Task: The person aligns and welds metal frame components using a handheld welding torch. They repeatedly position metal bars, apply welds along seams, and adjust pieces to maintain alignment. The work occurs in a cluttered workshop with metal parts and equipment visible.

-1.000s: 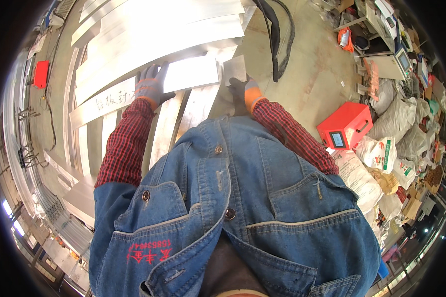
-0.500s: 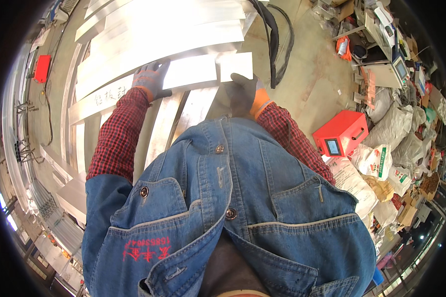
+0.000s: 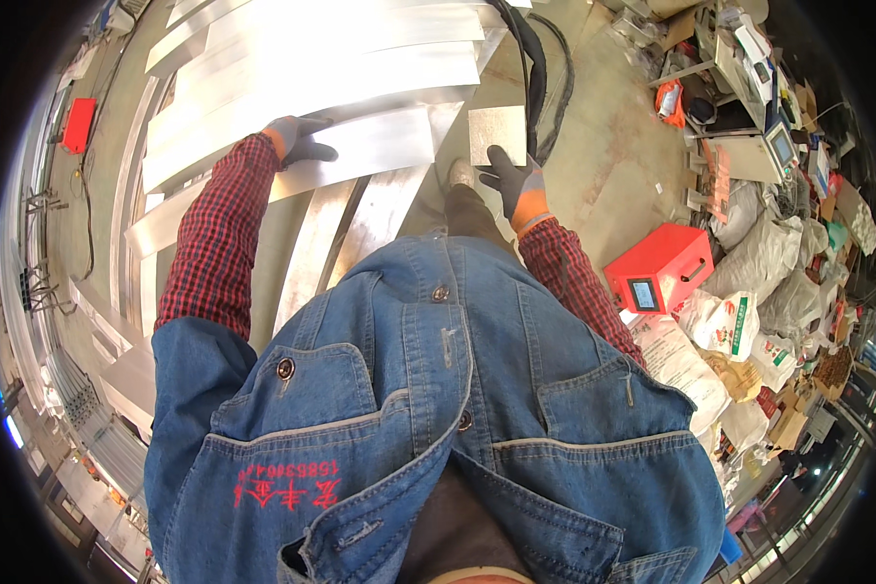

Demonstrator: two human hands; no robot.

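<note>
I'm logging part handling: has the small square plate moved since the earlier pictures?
Yes. The square plate in the right hand moved right, toward the black cable.

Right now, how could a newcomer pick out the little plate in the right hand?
Start at the blue denim jacket and follow the red-and-black checked right sleeve up to the gloved right hand. It holds a small, flat, shiny plate. Unlike the long silvery strips to its left, this plate is nearly square and shows apart from them.
</note>
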